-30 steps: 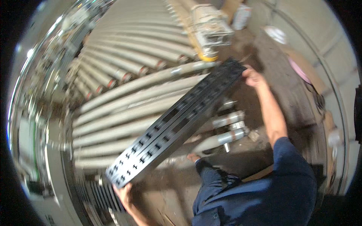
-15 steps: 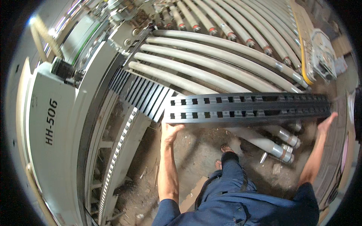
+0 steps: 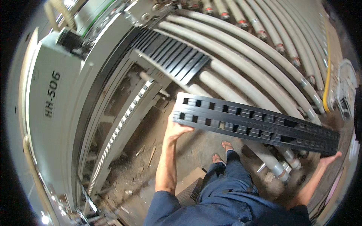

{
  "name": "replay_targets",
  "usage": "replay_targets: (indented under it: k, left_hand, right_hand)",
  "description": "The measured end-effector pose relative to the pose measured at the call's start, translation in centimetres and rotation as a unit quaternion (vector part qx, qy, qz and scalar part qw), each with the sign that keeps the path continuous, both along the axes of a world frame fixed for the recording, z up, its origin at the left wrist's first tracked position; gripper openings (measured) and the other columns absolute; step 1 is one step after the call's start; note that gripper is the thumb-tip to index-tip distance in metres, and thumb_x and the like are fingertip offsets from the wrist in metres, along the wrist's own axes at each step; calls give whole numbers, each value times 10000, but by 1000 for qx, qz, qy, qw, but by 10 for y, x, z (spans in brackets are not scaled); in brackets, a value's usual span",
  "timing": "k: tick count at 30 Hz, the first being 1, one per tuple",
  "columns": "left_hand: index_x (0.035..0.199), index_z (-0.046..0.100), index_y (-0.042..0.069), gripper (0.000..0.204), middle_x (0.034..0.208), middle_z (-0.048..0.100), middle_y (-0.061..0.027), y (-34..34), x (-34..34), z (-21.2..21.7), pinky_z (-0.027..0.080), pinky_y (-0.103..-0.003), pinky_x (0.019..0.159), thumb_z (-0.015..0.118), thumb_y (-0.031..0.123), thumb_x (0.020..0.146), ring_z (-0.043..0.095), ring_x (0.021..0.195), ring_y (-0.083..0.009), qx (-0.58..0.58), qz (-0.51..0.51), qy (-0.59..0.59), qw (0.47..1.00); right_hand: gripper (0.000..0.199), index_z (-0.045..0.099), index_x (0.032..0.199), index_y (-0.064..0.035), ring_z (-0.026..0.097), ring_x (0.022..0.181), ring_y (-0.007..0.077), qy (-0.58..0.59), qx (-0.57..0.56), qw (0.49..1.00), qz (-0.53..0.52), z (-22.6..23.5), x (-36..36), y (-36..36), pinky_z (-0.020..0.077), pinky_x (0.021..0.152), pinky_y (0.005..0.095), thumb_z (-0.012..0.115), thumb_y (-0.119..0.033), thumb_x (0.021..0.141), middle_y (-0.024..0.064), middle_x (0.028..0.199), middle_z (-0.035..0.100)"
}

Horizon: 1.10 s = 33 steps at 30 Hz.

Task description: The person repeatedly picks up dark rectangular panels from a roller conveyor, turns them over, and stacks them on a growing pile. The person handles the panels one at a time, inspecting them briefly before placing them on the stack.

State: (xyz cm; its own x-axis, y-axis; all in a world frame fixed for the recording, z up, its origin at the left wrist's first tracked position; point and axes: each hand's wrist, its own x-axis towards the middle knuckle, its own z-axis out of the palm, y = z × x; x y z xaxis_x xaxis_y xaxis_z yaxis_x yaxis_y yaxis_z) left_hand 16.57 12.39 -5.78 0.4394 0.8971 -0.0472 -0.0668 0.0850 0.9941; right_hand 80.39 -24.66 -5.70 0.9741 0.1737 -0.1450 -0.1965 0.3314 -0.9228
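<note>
A long black board piece (image 3: 245,126) with two rows of square slots along its face is held up in front of my body. Its left end rests in my left hand (image 3: 178,126), thumb along the near edge and the other fingers mostly hidden behind it. At the far right end my right hand (image 3: 330,159) supports the lower corner, with its fingers partly hidden. The piece slopes down toward the right. Beyond its left end lies a row of dark strips (image 3: 171,52) side by side on the machine's outfeed, apart from the piece.
A large pale machine (image 3: 56,86) with a long slatted chain (image 3: 120,132) stands to my left. Pale rollers (image 3: 241,56) run across the far side, and some roller ends (image 3: 279,171) stick out below the piece. A yellow hose (image 3: 326,90) hangs at right. Cardboard (image 3: 190,180) lies near my feet.
The piece has come nearer to me, its right end dropping lower, both hands still on it. The view has shifted, and the strips on the machine now show farther from the piece.
</note>
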Motion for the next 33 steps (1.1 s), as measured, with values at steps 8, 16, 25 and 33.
replay_targets:
  k: [8,16,25,33]
  left_hand:
    - [1393,428,8,1134,1305,523,-118,-15,14,17,366,-372,1086,961,383,464,474,1254,-245,209,46,15,977]
    - [1397,442,-19,1049,1351,528,-117,-222,-101,30,315,-360,1114,937,293,526,457,1282,-218,74,237,13,969]
    - [1379,469,3,931,1237,593,-58,-568,-143,107,411,-318,1033,934,169,590,519,1173,-168,6,566,-180,805]
    - [1381,472,-10,871,1247,621,-78,-785,-21,147,446,-345,1005,913,122,642,557,1157,-161,51,823,-63,562]
  right_hand:
    - [866,396,1455,-15,391,1350,323,-18,-103,990,92,-6,-20,57,313,1125,458,400,-699,923,154,1484,408]
    - [854,391,1463,-31,379,1360,315,-68,-154,944,284,-12,-94,172,308,1128,460,401,-694,925,143,1494,399]
    - [840,386,1472,-49,366,1371,306,-154,-127,810,552,25,-253,278,302,1130,462,402,-689,927,132,1505,388]
    - [829,381,1480,-65,354,1381,298,-209,-85,512,829,49,-515,365,297,1133,465,403,-684,930,122,1515,379]
